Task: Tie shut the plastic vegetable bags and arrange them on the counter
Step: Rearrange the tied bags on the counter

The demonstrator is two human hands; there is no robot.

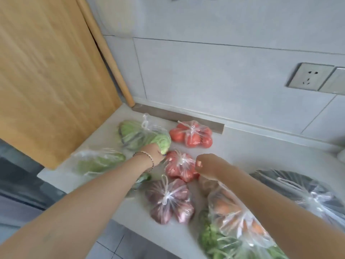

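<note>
Your left hand (155,153) grips the cabbage bag (143,135) on the table (252,146); your right hand (207,165), fingers curled empty, hovers beside the knotted tomato bag (179,166).

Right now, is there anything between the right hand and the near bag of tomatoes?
Nothing visible. The right hand is right beside the near tomato bag, at its right edge; the left hand is at its left.

Bag count on the counter (252,146) — nine clear plastic bags in view.

Tomato bags: two, far one (191,134), near one (180,165).
Green vegetables: four (143,135), (97,161), (139,181), (220,238) — the third mostly hidden by an arm.
Purple-red produce: one (169,200).
Orange produce: one (235,212).
Dark contents: one (306,191).

Wall outlets: two (309,76), (334,80).
</note>
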